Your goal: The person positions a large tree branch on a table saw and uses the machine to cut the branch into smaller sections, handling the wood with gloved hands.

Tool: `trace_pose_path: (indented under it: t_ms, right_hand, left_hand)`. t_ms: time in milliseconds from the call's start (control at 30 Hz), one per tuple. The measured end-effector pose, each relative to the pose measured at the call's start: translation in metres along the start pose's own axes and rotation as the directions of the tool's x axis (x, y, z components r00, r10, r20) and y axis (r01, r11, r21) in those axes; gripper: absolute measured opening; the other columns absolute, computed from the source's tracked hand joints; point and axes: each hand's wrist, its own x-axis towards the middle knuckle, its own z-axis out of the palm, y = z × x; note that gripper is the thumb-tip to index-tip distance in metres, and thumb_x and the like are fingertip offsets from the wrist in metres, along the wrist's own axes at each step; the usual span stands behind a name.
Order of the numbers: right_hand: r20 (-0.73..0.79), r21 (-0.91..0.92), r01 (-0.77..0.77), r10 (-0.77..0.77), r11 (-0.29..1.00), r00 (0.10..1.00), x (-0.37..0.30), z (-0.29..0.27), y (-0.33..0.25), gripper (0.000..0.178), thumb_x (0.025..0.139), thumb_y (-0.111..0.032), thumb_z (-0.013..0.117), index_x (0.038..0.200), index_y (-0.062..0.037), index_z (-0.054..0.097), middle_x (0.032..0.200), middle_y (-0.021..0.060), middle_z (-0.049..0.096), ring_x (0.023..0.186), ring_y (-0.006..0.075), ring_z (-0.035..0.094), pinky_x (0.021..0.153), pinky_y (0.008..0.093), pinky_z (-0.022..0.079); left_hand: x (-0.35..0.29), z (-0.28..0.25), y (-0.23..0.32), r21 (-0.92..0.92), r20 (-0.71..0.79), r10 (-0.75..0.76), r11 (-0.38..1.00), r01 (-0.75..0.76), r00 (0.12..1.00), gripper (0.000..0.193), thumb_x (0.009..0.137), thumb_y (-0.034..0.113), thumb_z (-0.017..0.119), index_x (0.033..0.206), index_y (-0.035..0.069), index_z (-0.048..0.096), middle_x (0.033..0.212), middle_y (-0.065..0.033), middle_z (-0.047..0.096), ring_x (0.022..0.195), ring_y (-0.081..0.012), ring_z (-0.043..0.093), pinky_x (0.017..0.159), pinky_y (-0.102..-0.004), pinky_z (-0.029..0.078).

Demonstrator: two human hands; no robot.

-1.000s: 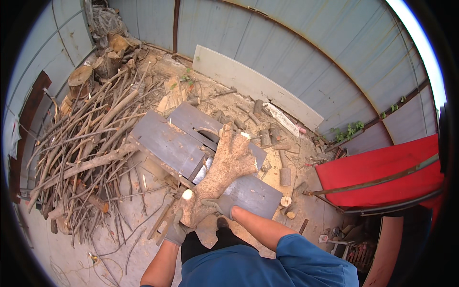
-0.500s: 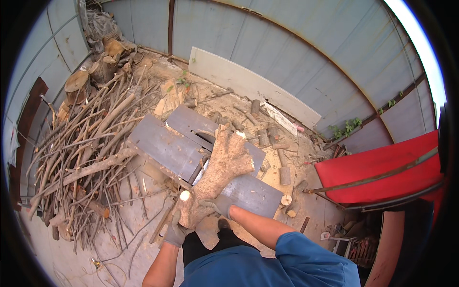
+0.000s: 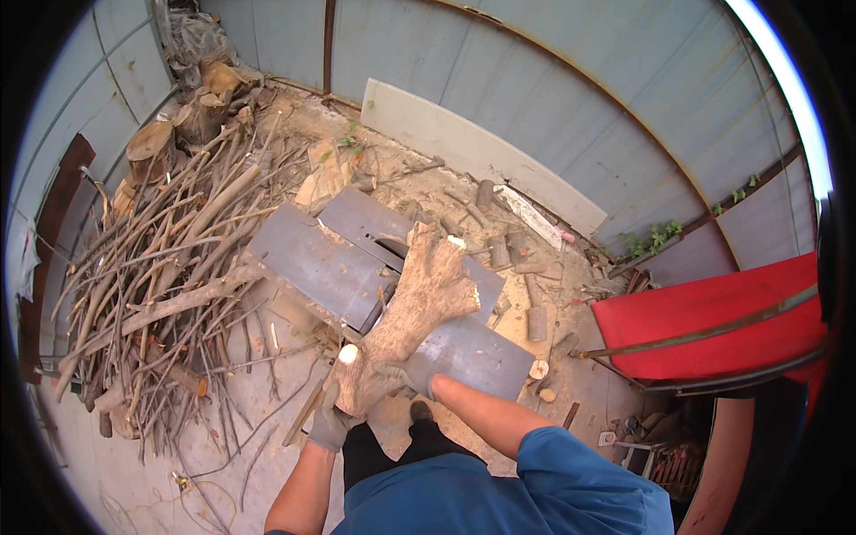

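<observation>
A thick forked log [image 3: 408,308] with rough brown bark lies slantwise across a grey metal saw table [image 3: 308,267], its forked end pointing away from me. A pale round cut shows on a stub near its close end. My gloved left hand [image 3: 329,426] is closed around the left side of that near end. My gloved right hand [image 3: 412,374] grips the log's right side, just above the table's near edge. The log covers the middle of the table, where a slot partly shows, so a blade there cannot be made out.
Cut branches [image 3: 169,294] are heaped on the left, with thick stumps [image 3: 150,150] behind. Short log pieces [image 3: 536,323] and sawdust lie right of the table. A red panel [image 3: 704,308] stands at the right. A pale board [image 3: 481,156] leans against the metal wall.
The whole view has shifted slightly. The log and both hands keep nearly the same place over the table, with the grip unchanged.
</observation>
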Motion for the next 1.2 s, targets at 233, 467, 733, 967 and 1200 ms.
trace_pose_path:
  t_ms: [233, 467, 733, 967, 1200]
  right_hand:
    - [0.016, 0.122, -0.276, 0.277, 0.953, 0.961, 0.000, -0.004, -0.019, 0.065, 0.089, -0.058, 0.079, 0.125, -0.0041, 0.077, 0.091, 0.0132, 0.078, 0.073, 0.0245, 0.078, 0.056, 0.0334, 0.058]
    - [-0.005, 0.144, -0.279, 0.283, 0.949, 0.959, -0.004, -0.005, -0.024, 0.067, 0.087, -0.060, 0.081, 0.120, -0.0025, 0.076, 0.092, 0.0129, 0.078, 0.072, 0.0258, 0.078, 0.055, 0.0326, 0.058]
    - [-0.015, 0.120, -0.238, 0.242, 0.964, 0.970, -0.001, -0.004, -0.029, 0.055, 0.091, -0.056, 0.079, 0.109, -0.0039, 0.080, 0.083, 0.0108, 0.077, 0.065, 0.0203, 0.077, 0.050, 0.0292, 0.050]
    - [-0.016, 0.182, -0.286, 0.294, 0.941, 0.956, 0.002, 0.000, -0.034, 0.052, 0.087, -0.056, 0.083, 0.113, -0.0110, 0.081, 0.079, 0.0048, 0.074, 0.047, 0.0157, 0.058, 0.048, 0.0299, 0.049]
    - [-0.028, 0.028, -0.104, 0.105, 0.994, 0.994, 0.009, -0.003, -0.029, 0.051, 0.087, -0.056, 0.083, 0.114, -0.0130, 0.081, 0.082, 0.0070, 0.074, 0.046, 0.0140, 0.052, 0.048, 0.0313, 0.047]
  left_hand:
    - [0.001, 0.003, 0.001, 0.007, -0.026, 0.075, 0.997, -0.075, 0.997, 0.082, 0.093, 0.073, 0.060, 0.156, 0.020, 0.047, 0.137, -0.0054, 0.067, 0.107, -0.0216, 0.072, 0.068, -0.0367, 0.064]
    - [0.001, 0.007, 0.005, -0.006, -0.045, 0.058, 0.998, -0.059, 0.997, 0.083, 0.093, 0.073, 0.060, 0.155, 0.020, 0.048, 0.136, -0.0057, 0.068, 0.107, -0.0220, 0.072, 0.070, -0.0383, 0.065]
    - [0.008, 0.000, 0.004, -0.046, -0.049, 0.020, 0.999, -0.022, 0.999, 0.082, 0.094, 0.073, 0.059, 0.155, 0.020, 0.048, 0.138, -0.0057, 0.068, 0.108, -0.0230, 0.072, 0.071, -0.0396, 0.065]
    - [0.013, -0.011, 0.000, -0.077, -0.074, -0.020, 0.997, 0.015, 0.997, 0.081, 0.094, 0.072, 0.058, 0.156, 0.020, 0.048, 0.139, -0.0054, 0.067, 0.109, -0.0234, 0.072, 0.071, -0.0400, 0.065]
    - [0.017, -0.017, 0.000, -0.071, -0.057, 0.025, 0.997, -0.029, 0.998, 0.082, 0.093, 0.075, 0.058, 0.156, 0.024, 0.049, 0.140, -0.0045, 0.067, 0.112, -0.0245, 0.072, 0.073, -0.0445, 0.064]
